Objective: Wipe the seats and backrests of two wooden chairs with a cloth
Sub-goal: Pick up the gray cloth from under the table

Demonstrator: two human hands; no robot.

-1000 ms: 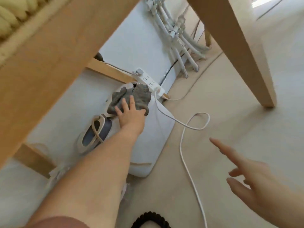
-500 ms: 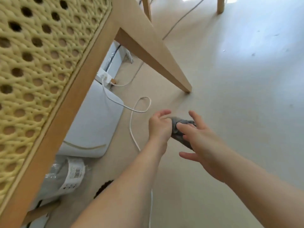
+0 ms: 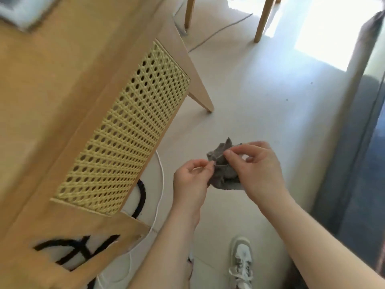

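Observation:
A crumpled grey cloth (image 3: 224,172) hangs in the air over the floor, held between both hands. My left hand (image 3: 191,180) pinches its left edge, and my right hand (image 3: 256,170) pinches its top with thumb and forefinger. To the left stands a light wooden piece with a yellow cane-weave panel (image 3: 125,130) and a splayed leg (image 3: 200,94). Two more wooden legs (image 3: 263,19) show at the top; whether they belong to a chair I cannot tell.
A white cable (image 3: 160,184) trails over the pale floor beside the cane panel. A black cord (image 3: 141,197) curls under it. My white sneaker (image 3: 241,261) is at the bottom. A grey curtain (image 3: 358,122) hangs along the right side.
The view has risen and swung, and the cane panel is seen from outside. Both hands have lifted the cloth and are now pinching it apart by its edges.

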